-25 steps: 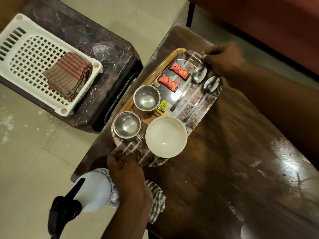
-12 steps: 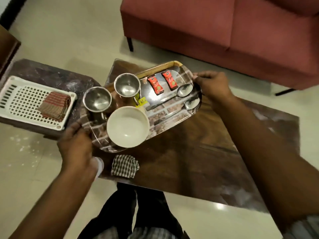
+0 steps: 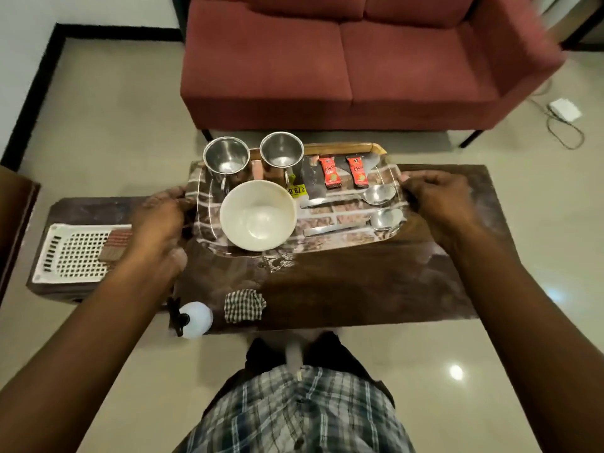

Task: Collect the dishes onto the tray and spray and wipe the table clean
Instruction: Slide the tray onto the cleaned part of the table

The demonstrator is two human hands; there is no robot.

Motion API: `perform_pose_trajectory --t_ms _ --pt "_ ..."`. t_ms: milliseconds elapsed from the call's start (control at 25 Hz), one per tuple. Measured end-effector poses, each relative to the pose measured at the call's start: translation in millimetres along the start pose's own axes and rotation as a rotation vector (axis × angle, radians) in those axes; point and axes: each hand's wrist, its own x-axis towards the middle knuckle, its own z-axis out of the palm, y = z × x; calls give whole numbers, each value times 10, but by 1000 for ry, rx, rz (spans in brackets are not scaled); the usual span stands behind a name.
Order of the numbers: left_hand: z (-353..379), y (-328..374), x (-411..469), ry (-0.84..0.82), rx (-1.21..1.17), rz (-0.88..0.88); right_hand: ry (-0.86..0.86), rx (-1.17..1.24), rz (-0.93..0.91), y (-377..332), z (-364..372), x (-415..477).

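While the tray [image 3: 340,237] lay with its long axis running left to right across the person's front, each short end was taken by one hand. The left hand [image 3: 160,217] had its fingers curled round the left rim, and the right hand [image 3: 438,204] pinched the right rim in the same way. Neither was free for anything else.

The collecting looked finished. On the tray stood the left steel cup [image 3: 226,155] and the right steel cup [image 3: 281,150] along the far side, with the white bowl [image 3: 258,215] just in front of them. To the right lay the far spoon [image 3: 376,195] and the near spoon [image 3: 382,220], both along the tray's length, with the red sachets [image 3: 329,171] beyond them. The tray sat over the far half of the dark wooden surface [image 3: 359,282]. Whether it rested there or hung just above could not be told.

The spray bottle [image 3: 194,318] and the checked cloth [image 3: 244,305] lay side by side at the near left corner of the surface, well apart from the tray. They were nearer the left hand than the right. To judge by that, the tray would first have to go somewhere off the surface, kept level so the cups did not tip. The left hand would then have the shorter reach to the bottle. A white basket [image 3: 75,253] sat on a side table [image 3: 91,209] to the left.
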Motion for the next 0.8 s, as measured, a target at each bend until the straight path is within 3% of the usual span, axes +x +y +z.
perform_pose_trajectory --t_ms 200,560,800 --pt "484 -42 -375 -117 76 40 36 62 39 296 -829 -130" --pt "1608 -628 -854 -123 67 40 55 117 19 494 -2062 277" --pt "2046 -880 -855 -54 71 -2 24 113 47 590 -2327 589"
